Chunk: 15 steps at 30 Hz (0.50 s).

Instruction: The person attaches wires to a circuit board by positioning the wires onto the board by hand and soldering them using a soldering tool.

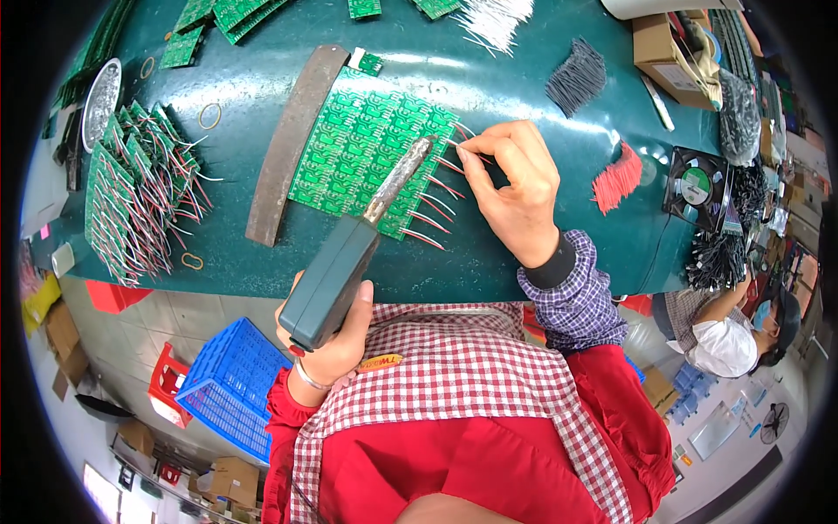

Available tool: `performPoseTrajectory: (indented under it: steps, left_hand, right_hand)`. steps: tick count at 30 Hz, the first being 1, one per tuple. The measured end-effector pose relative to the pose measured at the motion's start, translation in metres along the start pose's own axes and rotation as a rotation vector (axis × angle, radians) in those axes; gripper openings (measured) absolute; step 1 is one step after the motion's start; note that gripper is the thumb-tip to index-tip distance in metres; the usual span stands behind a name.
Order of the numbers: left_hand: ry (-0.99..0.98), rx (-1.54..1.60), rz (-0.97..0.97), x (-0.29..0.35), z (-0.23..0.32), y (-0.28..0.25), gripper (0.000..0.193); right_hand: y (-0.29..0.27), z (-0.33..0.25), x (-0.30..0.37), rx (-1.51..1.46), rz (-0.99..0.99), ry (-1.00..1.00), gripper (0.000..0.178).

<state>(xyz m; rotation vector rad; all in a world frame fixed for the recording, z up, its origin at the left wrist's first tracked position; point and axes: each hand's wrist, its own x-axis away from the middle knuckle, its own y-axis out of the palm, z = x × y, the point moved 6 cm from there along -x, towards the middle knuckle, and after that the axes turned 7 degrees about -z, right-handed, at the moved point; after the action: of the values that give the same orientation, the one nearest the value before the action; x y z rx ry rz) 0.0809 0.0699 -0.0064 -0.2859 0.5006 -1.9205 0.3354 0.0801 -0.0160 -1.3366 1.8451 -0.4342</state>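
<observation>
Lowest and nearest, a red-and-white checked apron [436, 375] over a red garment, with a purple plaid sleeve cover [572, 293] on the right forearm. Just beyond, in front of the apron, the left grip [340, 341], wrapped around the dark green handle of a soldering iron [336, 271] aimed up and to the right. Next, flat on the green tabletop [489, 271], a green circuit board panel [345, 153], with the iron's tip over its upper right part; contact too fine to tell. Along the panel's right edge, thin wires [445, 187] in red, white and black, sticking out to the right. At the top of that row, the right grip [519, 183], thumb and forefinger pinching one wire. Beside the panel's left edge, a curved brown bar [290, 144]; farther left, a heap of wired boards [131, 192]. Off to the right, a bundle of red wires [618, 179] and a black fan [697, 188]. Farther up, a bundle of dark grey wires [578, 79], a cardboard box [672, 74] and, at the top, white wires [496, 17]. Far right, beyond the tabletop, a white-sleeved co-worker [724, 349].
</observation>
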Motion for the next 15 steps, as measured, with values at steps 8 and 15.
performPoseTrajectory:
  steps: [8, 15]
  left_hand:
    - [0.001, -0.026, 0.013, 0.000, 0.000, 0.001, 0.024]
    - [-0.034, -0.004, -0.007, -0.011, 0.001, 0.005, 0.023]
  right_hand:
    - [-0.003, 0.006, 0.002, -0.040, 0.019, 0.082, 0.014]
    - [0.001, 0.011, 0.004, -0.028, 0.002, 0.107, 0.013]
